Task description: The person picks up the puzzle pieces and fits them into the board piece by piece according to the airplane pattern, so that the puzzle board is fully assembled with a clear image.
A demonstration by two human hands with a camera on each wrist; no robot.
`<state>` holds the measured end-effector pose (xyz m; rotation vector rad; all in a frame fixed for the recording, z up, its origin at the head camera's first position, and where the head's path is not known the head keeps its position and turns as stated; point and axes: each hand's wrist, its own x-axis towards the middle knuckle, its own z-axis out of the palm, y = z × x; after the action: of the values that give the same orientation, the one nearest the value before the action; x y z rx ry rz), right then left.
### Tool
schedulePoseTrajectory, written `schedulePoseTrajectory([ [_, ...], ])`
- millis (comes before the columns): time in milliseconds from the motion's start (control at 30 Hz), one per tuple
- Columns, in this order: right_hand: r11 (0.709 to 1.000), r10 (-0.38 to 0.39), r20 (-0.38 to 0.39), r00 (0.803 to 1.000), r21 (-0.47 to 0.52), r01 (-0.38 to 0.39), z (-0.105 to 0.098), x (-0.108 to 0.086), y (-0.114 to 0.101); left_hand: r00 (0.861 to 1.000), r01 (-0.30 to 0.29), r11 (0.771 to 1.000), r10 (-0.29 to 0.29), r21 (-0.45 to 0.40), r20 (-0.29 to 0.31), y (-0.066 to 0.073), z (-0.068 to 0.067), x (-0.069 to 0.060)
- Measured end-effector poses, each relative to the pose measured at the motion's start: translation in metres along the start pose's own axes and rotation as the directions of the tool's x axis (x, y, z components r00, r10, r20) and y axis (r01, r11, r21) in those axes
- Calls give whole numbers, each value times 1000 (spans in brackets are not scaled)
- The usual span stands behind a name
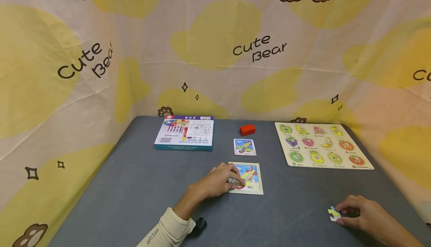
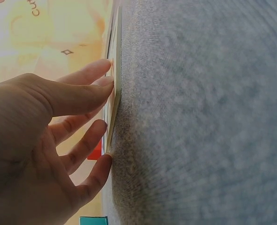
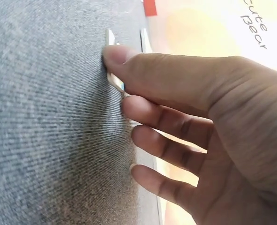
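Observation:
A small framed jigsaw puzzle (image 1: pixel 254 191) with a yellow airplane picture lies on the grey table. My left hand (image 1: pixel 220 179) rests over its left part, thumb and fingertips touching the picture and hiding some of it. Seen from the left wrist, the left hand (image 2: pixel 49 126) meets the thin puzzle board (image 2: pixel 112 117) side-on, the little finger by its edge. At the right, my right hand (image 1: pixel 367 213) pinches a yellow, blue and white puzzle piece (image 1: pixel 333 214) by its edge, low over the table. In the right wrist view the thumb covers most of this piece (image 3: pixel 116 82).
Behind the puzzle lie an airplane picture card (image 1: pixel 244 147) and a red block (image 1: pixel 247 129). A flat boxed game (image 1: pixel 184 133) is at the back left, and a fruit puzzle board (image 1: pixel 323 146) at the back right. Printed cloth walls (image 1: pixel 215 52) enclose the table (image 1: pixel 141 187).

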<state>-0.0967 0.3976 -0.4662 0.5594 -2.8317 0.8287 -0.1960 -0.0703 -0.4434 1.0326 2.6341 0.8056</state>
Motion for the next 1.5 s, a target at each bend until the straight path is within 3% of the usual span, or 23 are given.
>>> schedulePoseTrajectory([
  [400, 999, 23, -61, 998, -30, -25, 6, -2, -7, 1000, -1, 1000, 1, -13, 2, 0, 1, 1],
  [633, 996, 75, -71, 995, -47, -78, 9, -2, -10, 1000, 18, 1000, -17, -13, 10, 0, 1, 1],
  [900, 998, 44, -103, 994, -32, -48, 15, 5, -18, 1000, 7, 1000, -7, -19, 4, -1, 2, 0],
  [1267, 1000, -25, -14, 1000, -14, 24, 20, 43, -42, 1000, -1, 1000, 1, -20, 1, -2, 0, 0],
  [1500, 988, -145, 29, 989, 50, 143, 30, 66, -61, 1000, -1, 1000, 1, -24, 0, -1, -1, 0],
])
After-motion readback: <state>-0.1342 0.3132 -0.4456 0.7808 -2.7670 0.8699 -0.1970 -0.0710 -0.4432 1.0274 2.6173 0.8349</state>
